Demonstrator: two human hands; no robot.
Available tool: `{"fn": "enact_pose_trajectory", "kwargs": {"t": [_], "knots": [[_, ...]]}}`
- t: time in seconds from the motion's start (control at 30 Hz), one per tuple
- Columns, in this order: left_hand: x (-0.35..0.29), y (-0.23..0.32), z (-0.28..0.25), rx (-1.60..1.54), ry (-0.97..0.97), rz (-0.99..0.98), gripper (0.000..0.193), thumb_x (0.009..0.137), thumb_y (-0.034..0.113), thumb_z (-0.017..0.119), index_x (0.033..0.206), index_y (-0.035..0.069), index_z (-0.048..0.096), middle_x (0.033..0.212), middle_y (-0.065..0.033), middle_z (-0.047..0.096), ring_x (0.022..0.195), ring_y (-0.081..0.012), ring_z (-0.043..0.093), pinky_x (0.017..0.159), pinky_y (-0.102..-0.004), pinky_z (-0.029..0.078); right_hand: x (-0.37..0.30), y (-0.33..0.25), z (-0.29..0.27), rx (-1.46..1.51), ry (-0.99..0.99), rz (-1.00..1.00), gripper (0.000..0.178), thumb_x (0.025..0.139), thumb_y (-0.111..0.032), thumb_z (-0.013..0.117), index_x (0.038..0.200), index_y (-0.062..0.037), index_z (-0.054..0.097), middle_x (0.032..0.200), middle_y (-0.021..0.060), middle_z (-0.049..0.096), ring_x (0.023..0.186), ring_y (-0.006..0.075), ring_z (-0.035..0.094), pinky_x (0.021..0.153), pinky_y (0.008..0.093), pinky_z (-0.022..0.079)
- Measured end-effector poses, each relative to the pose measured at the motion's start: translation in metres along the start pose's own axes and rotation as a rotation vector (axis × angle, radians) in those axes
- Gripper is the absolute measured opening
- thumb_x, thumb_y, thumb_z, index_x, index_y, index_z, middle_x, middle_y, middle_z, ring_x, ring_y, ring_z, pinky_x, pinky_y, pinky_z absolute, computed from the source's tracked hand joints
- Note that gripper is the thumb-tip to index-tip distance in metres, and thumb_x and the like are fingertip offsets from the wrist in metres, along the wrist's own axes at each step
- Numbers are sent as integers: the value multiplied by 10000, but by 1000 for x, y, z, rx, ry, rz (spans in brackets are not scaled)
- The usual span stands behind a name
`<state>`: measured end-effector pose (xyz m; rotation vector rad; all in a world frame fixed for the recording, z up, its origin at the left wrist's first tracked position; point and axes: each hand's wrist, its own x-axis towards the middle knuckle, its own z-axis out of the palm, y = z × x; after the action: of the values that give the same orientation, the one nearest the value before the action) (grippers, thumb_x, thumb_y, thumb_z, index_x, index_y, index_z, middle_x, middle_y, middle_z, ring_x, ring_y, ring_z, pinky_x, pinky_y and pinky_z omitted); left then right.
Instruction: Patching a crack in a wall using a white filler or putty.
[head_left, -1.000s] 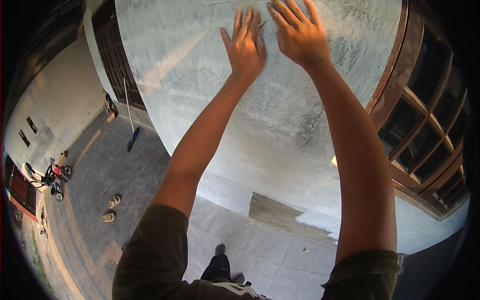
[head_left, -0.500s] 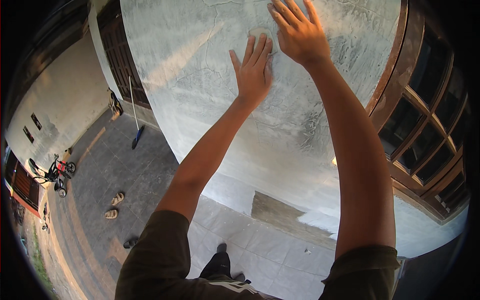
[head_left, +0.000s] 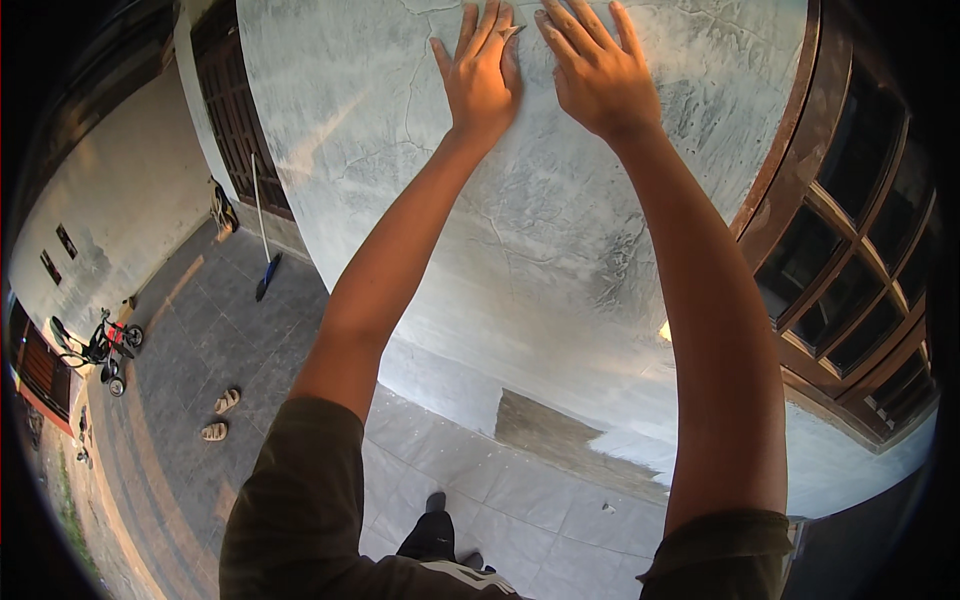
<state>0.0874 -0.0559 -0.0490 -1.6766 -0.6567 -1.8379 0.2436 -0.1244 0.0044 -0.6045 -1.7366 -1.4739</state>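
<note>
My left hand (head_left: 483, 75) lies flat against the grey plastered wall (head_left: 560, 220), high up, with its fingers pointing upward. Under its fingers it holds a thin sheet that looks like a piece of sandpaper (head_left: 514, 31); only a small pale edge shows, the rest being covered. Just to the right, my right hand (head_left: 600, 75) rests on the same wall with its fingers spread and nothing visible in it. Fine cracks and dark, rough patches mark the plaster around and below both hands.
A brown-framed window (head_left: 850, 270) stands at the right. Below, a bare brownish patch (head_left: 545, 430) breaks the wall's white base above the tiles. At left are a broom (head_left: 265, 275), a pair of sandals (head_left: 221, 415) and a small wheeled ride-on or stroller (head_left: 105, 345).
My left hand has slid up and slightly left along the wall with the sheet beneath its fingers. My right hand has stayed in place. The view has shifted slightly.
</note>
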Motion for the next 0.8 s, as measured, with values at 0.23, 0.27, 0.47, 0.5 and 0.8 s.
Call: {"fn": "enact_pose_trajectory", "kwargs": {"t": [0.23, 0.27, 0.47, 0.5, 0.8], "knots": [[-26, 13, 0, 23, -85, 0, 428, 1034, 132, 531, 1460, 106, 575, 1594, -59, 480, 1510, -328, 377, 1158, -742, 187, -7, 3, 3, -45, 0, -5, 440, 881, -79, 575, 1303, 31, 640, 1452, 166, 587, 1417, 324, 497, 1218, 553, 326], [-6, 8, 1, 19, -47, 0, 436, 1028, 121, 540, 1463, 116, 575, 1604, -55, 468, 1518, -321, 367, 1161, -738, 187, -6, 2, 3, -17, -16, -6, 436, 886, -76, 568, 1302, 33, 639, 1451, 166, 588, 1416, 325, 499, 1218, 553, 328], [-39, 20, 2, 27, -21, 5, 421, 1024, 121, 544, 1442, 117, 591, 1563, -41, 516, 1503, -314, 389, 1140, -763, 196, -5, 5, 0, -39, 30, -3, 422, 894, -86, 556, 1290, 31, 647, 1437, 161, 599, 1408, 315, 509, 1213, 550, 334], [-53, 24, 0, 27, -78, -19, 424, 1036, 128, 540, 1458, 123, 579, 1571, -51, 509, 1505, -316, 390, 1146, -751, 193, -7, 4, 0, -43, 32, -1, 422, 894, -86, 556, 1290, 31, 647, 1437, 161, 599, 1408, 315, 509, 1213, 550, 334], [-34, 31, 6, 20, -35, -78, 436, 1040, 153, 529, 1467, 74, 563, 1579, -98, 494, 1506, -360, 375, 1142, -757, 189, -1, 3, -2, -21, 45, -2, 406, 909, -67, 540, 1286, 36, 651, 1446, 182, 594, 1387, 328, 537, 1204, 554, 349]]}}
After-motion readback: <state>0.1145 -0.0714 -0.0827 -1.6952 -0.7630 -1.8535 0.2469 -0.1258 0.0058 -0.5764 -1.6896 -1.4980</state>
